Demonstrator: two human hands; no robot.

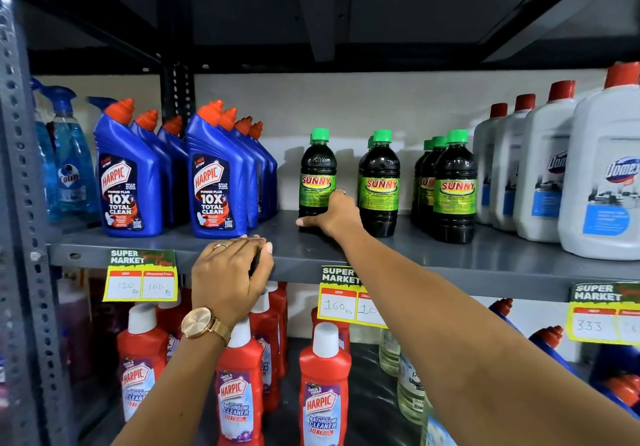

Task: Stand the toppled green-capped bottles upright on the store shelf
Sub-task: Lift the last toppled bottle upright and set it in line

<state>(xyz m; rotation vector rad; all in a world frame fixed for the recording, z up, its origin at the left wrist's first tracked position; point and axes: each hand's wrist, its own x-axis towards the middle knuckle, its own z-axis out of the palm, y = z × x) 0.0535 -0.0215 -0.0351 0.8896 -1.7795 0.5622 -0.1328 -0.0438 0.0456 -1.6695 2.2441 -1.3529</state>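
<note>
Several dark bottles with green caps and green SUNNY labels stand upright on the grey shelf (485, 255). The leftmost bottle (317, 168) stands alone, and my right hand (330, 215) grips its lower part, thumb along the base. To its right stands a second group (379, 182) of two, one behind the other. A third group (453, 186) of three stands further right. My left hand (230, 276) rests curled over the shelf's front edge, below the blue bottles, and wears a ring and a gold watch. No green-capped bottle lies on its side.
Blue Harpic bottles (214, 175) with orange caps stand in rows to the left, and blue spray bottles (67, 154) at the far left. White Domex bottles (602, 175) with red caps fill the right. Price tags (142, 277) hang on the shelf edge. Red Harpic bottles (323, 386) stand on the shelf below.
</note>
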